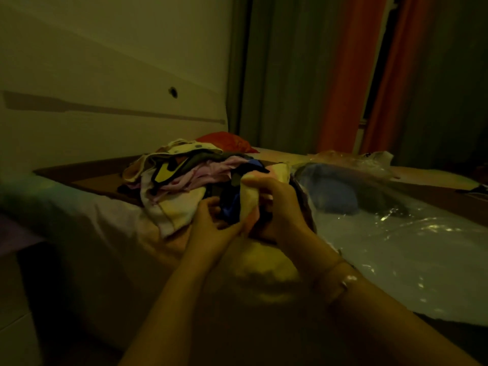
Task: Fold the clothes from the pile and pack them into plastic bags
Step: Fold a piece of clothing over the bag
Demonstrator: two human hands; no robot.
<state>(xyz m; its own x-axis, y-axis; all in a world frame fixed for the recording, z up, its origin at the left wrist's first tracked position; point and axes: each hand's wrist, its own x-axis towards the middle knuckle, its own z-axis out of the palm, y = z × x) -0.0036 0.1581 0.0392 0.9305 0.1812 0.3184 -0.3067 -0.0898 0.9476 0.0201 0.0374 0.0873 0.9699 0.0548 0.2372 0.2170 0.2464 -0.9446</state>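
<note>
Readable text: none in this dim view.
Pile of mixed coloured clothes [184,175]: no legible print.
Clear plastic bag [396,233]: no label readable.

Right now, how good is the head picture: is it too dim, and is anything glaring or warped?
Head view: dim with a yellow-green cast; the forearms at the bottom are near black. The clear plastic bag throws bright specular glints. The pile of clothes is soft, and the garment gripped by the left hand and right hand is hard to read. Wide-angle bending shows along the wall.
</note>
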